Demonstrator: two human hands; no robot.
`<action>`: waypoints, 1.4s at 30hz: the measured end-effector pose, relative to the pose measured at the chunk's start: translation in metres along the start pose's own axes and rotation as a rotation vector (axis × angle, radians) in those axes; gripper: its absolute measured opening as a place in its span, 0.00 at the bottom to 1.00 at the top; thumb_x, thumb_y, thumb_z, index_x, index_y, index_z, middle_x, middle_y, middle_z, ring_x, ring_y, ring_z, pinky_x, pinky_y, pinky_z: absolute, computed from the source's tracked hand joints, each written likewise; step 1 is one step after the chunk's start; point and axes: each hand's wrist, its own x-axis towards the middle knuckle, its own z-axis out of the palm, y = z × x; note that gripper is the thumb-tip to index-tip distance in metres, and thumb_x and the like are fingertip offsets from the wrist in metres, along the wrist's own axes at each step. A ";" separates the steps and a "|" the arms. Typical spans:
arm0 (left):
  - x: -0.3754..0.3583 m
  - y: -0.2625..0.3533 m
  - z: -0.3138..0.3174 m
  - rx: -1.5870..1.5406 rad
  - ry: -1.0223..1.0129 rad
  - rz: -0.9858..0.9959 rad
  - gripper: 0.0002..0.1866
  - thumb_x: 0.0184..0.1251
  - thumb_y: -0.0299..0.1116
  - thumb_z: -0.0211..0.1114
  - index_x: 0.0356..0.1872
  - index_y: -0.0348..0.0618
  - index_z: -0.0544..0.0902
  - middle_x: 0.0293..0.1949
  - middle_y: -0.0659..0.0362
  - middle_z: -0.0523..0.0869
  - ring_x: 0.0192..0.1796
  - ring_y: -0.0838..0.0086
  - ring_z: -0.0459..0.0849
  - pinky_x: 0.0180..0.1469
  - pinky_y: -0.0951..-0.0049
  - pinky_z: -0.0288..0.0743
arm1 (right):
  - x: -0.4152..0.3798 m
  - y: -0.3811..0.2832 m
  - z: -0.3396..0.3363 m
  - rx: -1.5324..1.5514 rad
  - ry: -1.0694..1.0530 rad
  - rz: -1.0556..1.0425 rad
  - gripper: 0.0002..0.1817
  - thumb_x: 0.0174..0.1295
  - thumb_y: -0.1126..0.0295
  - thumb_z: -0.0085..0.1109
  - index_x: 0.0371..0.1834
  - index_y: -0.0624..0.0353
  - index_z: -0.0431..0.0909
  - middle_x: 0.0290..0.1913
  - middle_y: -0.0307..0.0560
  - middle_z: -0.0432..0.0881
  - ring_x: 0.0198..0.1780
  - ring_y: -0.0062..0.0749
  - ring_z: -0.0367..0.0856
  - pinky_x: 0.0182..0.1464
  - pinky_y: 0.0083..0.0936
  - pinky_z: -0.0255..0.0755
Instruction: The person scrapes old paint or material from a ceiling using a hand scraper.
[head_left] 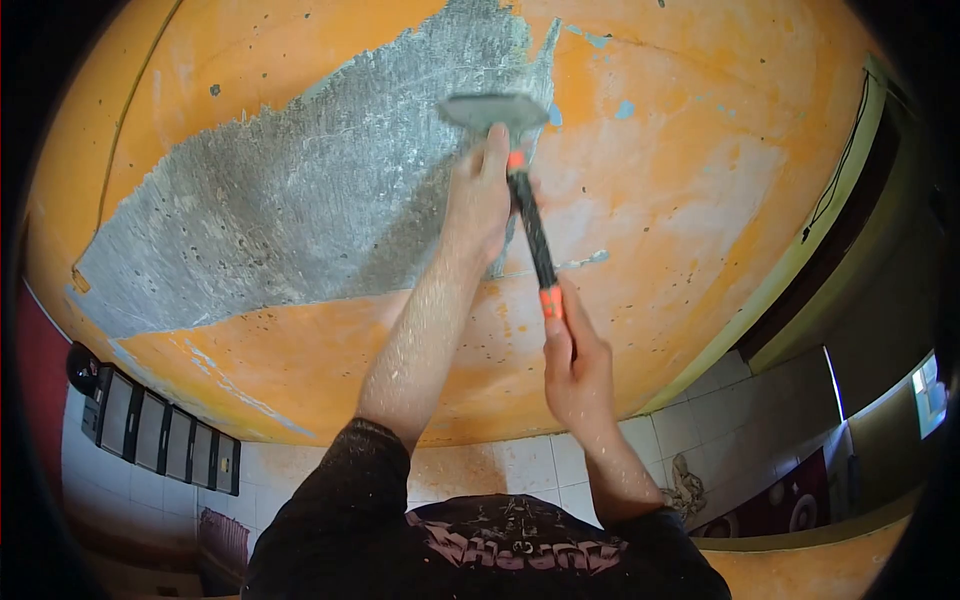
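Note:
A long-handled scraper (533,230) with a black grip and orange bands is held against the wall in front of me. Its wide grey head (495,110) is blurred and lies over the border between bare grey plaster (290,205) and orange paint (680,200). My left hand (480,195) is closed around the upper handle, with one finger stretched up to the head. Lower down, my right hand (578,370) wraps around the handle's end by the lower orange band. Pale flecks cover both forearms.
A yellow cable (122,120) runs down the wall at the left. On the tiled floor (520,465) at lower left stands a dark rack-like object (160,435). A crumpled cloth (687,488) and a patterned dark red textile (790,505) lie at lower right. Black wires (835,185) hang at right.

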 end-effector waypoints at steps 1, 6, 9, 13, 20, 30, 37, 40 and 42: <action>-0.008 -0.013 -0.010 0.009 0.011 -0.022 0.29 0.81 0.55 0.52 0.52 0.31 0.77 0.27 0.60 0.76 0.26 0.73 0.78 0.30 0.69 0.76 | -0.013 0.011 0.004 0.008 -0.007 0.010 0.25 0.78 0.69 0.48 0.77 0.60 0.64 0.21 0.43 0.67 0.23 0.20 0.66 0.27 0.22 0.63; 0.009 -0.006 -0.004 0.006 -0.029 0.054 0.28 0.81 0.54 0.52 0.51 0.31 0.78 0.27 0.60 0.76 0.25 0.74 0.77 0.28 0.70 0.75 | 0.000 0.010 0.004 0.039 0.010 -0.008 0.25 0.78 0.68 0.48 0.76 0.62 0.64 0.23 0.42 0.67 0.26 0.18 0.66 0.29 0.21 0.63; 0.023 0.025 0.015 0.007 -0.066 0.072 0.26 0.82 0.53 0.52 0.49 0.34 0.77 0.25 0.59 0.78 0.25 0.73 0.78 0.29 0.69 0.76 | 0.024 -0.014 -0.005 0.069 -0.002 0.030 0.25 0.79 0.67 0.47 0.76 0.60 0.64 0.24 0.41 0.67 0.26 0.18 0.65 0.29 0.20 0.63; 0.004 0.005 0.002 0.009 -0.014 0.006 0.24 0.81 0.53 0.52 0.45 0.36 0.76 0.25 0.58 0.78 0.25 0.73 0.78 0.29 0.69 0.76 | -0.001 0.003 0.002 0.134 -0.041 0.101 0.25 0.79 0.67 0.46 0.77 0.59 0.63 0.24 0.38 0.67 0.26 0.17 0.65 0.30 0.19 0.63; 0.031 0.038 0.024 0.048 -0.157 0.089 0.32 0.81 0.55 0.51 0.58 0.29 0.76 0.28 0.59 0.77 0.27 0.73 0.79 0.33 0.70 0.77 | 0.032 -0.024 -0.010 0.138 0.017 0.053 0.24 0.79 0.67 0.46 0.76 0.59 0.66 0.26 0.35 0.69 0.28 0.16 0.65 0.31 0.18 0.64; 0.019 0.030 0.020 0.013 -0.113 0.064 0.29 0.81 0.54 0.52 0.55 0.30 0.77 0.30 0.58 0.78 0.28 0.72 0.79 0.32 0.69 0.78 | 0.021 -0.017 -0.012 0.128 -0.012 0.012 0.25 0.79 0.67 0.47 0.76 0.63 0.64 0.30 0.37 0.72 0.32 0.15 0.67 0.35 0.17 0.65; 0.030 0.039 0.028 0.006 -0.114 0.092 0.29 0.82 0.53 0.52 0.53 0.29 0.78 0.27 0.58 0.79 0.26 0.73 0.78 0.32 0.72 0.76 | 0.033 -0.024 -0.013 0.129 0.000 -0.007 0.25 0.79 0.66 0.47 0.76 0.63 0.65 0.31 0.40 0.74 0.33 0.17 0.69 0.36 0.19 0.67; 0.011 0.016 0.013 -0.020 -0.061 0.030 0.29 0.82 0.53 0.50 0.54 0.29 0.77 0.27 0.59 0.78 0.26 0.73 0.78 0.30 0.71 0.74 | 0.009 -0.009 -0.010 0.121 -0.047 0.066 0.26 0.79 0.66 0.47 0.75 0.66 0.64 0.30 0.41 0.74 0.32 0.17 0.70 0.35 0.20 0.68; 0.012 0.015 0.012 -0.010 -0.054 0.022 0.29 0.82 0.53 0.50 0.54 0.29 0.77 0.26 0.59 0.78 0.27 0.73 0.78 0.30 0.70 0.74 | 0.010 -0.004 -0.012 0.096 -0.035 0.024 0.26 0.79 0.66 0.48 0.76 0.66 0.65 0.29 0.39 0.73 0.31 0.16 0.69 0.33 0.19 0.67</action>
